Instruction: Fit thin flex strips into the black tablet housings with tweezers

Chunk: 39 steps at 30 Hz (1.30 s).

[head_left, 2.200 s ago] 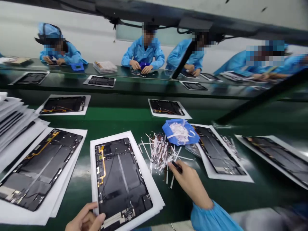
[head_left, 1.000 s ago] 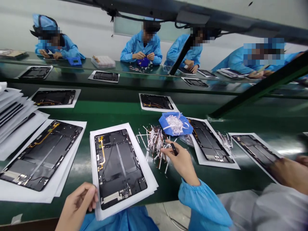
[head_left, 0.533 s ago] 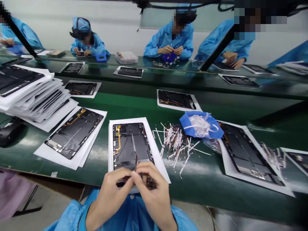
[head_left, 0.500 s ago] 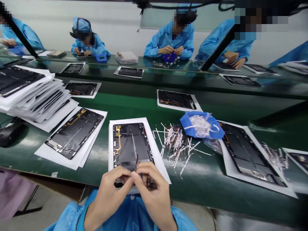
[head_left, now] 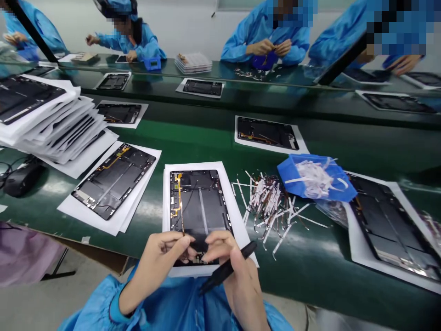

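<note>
My left hand (head_left: 161, 255) and my right hand (head_left: 229, 264) meet over the near end of an opened tablet back (head_left: 198, 207) that lies on a white sheet (head_left: 168, 193). Both pinch a small dark strip part (head_left: 199, 246) between their fingertips. My right hand also holds black tweezers (head_left: 229, 267), which point up to the right. A pile of loose strip parts (head_left: 270, 202) lies just right of the tablet.
A blue tray (head_left: 315, 177) of white scraps sits beyond the pile. More tablet backs (head_left: 115, 179) on white sheets lie left and right. A tall stack of them (head_left: 41, 117) is at far left. Co-workers in blue coats (head_left: 268, 32) sit across the green belt.
My right hand left the strip pile and joined my left at the tablet's near end. The view dropped and shifted right; the tweezers now stick out from my right hand.
</note>
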Each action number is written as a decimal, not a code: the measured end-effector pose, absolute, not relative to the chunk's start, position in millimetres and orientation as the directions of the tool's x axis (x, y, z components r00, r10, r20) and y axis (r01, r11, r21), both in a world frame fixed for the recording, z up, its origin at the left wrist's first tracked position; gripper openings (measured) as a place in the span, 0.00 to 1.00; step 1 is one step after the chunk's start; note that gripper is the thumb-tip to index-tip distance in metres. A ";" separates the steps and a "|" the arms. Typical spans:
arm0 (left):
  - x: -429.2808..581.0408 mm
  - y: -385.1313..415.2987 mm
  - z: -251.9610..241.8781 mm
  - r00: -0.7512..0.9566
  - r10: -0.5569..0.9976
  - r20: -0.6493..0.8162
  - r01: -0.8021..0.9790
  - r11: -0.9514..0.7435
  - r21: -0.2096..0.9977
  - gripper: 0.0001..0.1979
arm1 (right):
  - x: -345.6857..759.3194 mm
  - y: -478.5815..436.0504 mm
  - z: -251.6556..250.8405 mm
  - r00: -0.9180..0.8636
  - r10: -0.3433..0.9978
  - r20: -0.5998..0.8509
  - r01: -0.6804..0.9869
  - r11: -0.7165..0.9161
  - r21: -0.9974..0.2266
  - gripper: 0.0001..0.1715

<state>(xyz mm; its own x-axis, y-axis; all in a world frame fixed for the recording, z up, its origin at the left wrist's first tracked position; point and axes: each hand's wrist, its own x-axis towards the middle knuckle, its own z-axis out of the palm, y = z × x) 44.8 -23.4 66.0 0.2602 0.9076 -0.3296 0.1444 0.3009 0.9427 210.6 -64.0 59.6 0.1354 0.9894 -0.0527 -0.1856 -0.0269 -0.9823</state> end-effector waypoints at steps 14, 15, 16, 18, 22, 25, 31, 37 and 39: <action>36.6 -24.3 58.9 0.246 0.928 -0.278 0.163 0.244 0.956 0.19 | 190.7 -63.0 43.1 0.173 0.963 -0.206 -0.290 -0.150 -0.945 0.09; 36.6 -25.0 58.5 0.254 0.933 -0.254 0.172 0.215 0.961 0.18 | 191.0 -63.1 42.8 0.171 0.963 -0.210 -0.286 -0.155 -0.946 0.09; 36.5 -25.9 58.1 0.261 0.939 -0.225 0.184 0.181 0.966 0.17 | 191.5 -63.2 43.2 0.164 0.964 -0.211 -0.276 -0.161 -0.948 0.09; 35.3 -29.1 56.9 0.270 0.951 -0.150 0.211 0.094 0.973 0.16 | 192.9 -63.1 45.2 0.149 0.967 -0.205 -0.259 -0.162 -0.952 0.09; 27.2 -41.1 51.2 0.263 0.960 0.098 0.290 -0.175 0.941 0.06 | 194.0 -64.3 46.8 0.209 0.960 -0.188 -0.262 -0.131 -0.956 0.08; 18.7 -51.7 43.0 0.282 0.900 0.332 0.327 -0.416 0.849 0.12 | 192.4 -66.9 42.8 0.234 0.951 -0.203 -0.311 -0.124 -0.942 0.08; 13.1 -57.7 27.7 0.397 0.745 0.536 0.344 -0.662 0.666 0.16 | 187.4 -73.5 34.3 0.258 0.939 -0.227 -0.388 -0.114 -0.914 0.09; 16.8 -39.3 32.3 0.456 0.723 0.519 0.385 -0.686 0.617 0.15 | 188.8 -69.1 37.5 0.351 0.919 -0.182 -0.311 -0.069 -0.948 0.08; 11.5 -29.3 33.7 0.416 0.778 0.471 0.455 -0.626 0.633 0.13 | 188.5 -62.7 41.9 0.412 0.901 -0.135 -0.241 -0.035 -0.970 0.08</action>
<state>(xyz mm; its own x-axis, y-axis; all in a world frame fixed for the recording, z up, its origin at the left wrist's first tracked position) 11.5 -29.3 33.7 0.4160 0.7781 0.4705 0.4554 -0.6262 0.6328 188.5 -62.7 41.9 0.4123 0.9010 -0.1349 -0.2410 -0.0349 -0.9699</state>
